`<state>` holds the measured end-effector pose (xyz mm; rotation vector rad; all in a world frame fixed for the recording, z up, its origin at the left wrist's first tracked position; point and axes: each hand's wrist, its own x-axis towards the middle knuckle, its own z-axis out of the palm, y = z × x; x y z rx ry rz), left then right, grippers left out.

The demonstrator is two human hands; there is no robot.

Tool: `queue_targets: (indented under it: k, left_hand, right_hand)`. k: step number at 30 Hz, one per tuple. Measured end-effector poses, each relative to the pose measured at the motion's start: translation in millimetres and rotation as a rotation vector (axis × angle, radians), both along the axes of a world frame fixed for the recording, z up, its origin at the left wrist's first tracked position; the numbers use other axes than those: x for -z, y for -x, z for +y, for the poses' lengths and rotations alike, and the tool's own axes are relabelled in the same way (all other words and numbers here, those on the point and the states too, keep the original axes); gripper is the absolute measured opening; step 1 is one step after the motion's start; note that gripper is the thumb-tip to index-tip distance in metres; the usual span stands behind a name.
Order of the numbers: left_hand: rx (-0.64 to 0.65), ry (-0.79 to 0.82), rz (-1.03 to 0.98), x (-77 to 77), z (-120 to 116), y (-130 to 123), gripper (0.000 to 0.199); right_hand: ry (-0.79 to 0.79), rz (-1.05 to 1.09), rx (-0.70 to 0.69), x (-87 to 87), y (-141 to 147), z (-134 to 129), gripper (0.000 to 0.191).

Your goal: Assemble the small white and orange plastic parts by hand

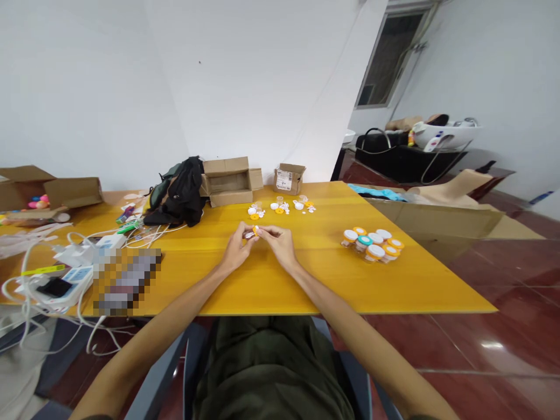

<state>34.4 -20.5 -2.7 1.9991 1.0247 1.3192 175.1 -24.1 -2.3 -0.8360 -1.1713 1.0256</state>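
Observation:
My left hand [237, 249] and my right hand [280, 245] meet over the middle of the table, fingers closed in a pinch. Between their fingertips is a small white and orange piece [256, 230], partly covered, so its exact kind is hidden. Just beyond the hands lie three small groups of loose parts: orange rings [254, 216], white discs [252, 210], clear cups [279, 200] and little white pieces [311, 210]. To the right stands a cluster of several clear jars with white lids [375, 251], orange rims and one teal rim [364, 240].
At the back are an open cardboard box [230, 182], a smaller carton [289, 178] and a black bag [178, 195]. Power strips [79, 280], white cables and a blurred-out dark object [131, 283] lie left. A large cardboard box [420, 224] stands beyond the table's right edge.

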Motion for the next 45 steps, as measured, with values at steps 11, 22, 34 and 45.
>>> queue_targets:
  k: [11,22,34,45]
  left_hand:
    - [-0.053,0.026,0.084,-4.1,-2.2,-1.8,0.015]
    - [-0.007,0.058,0.027,-5.6,-4.0,-2.2,0.018]
    - [-0.004,0.153,-0.128,-3.2,-1.2,-6.1,0.027]
    - [-0.078,0.119,-0.064,-5.8,-2.5,-6.4,0.023]
  right_hand:
    - [0.055,0.057,-0.029,5.0,-2.4,3.7,0.030]
    - [0.048,0.044,0.019,11.5,-0.4,5.3,0.033]
    - [-0.006,0.033,0.030,8.0,2.7,3.7,0.037]
    - [-0.025,-0.041,0.050,5.2,0.0,3.2,0.036]
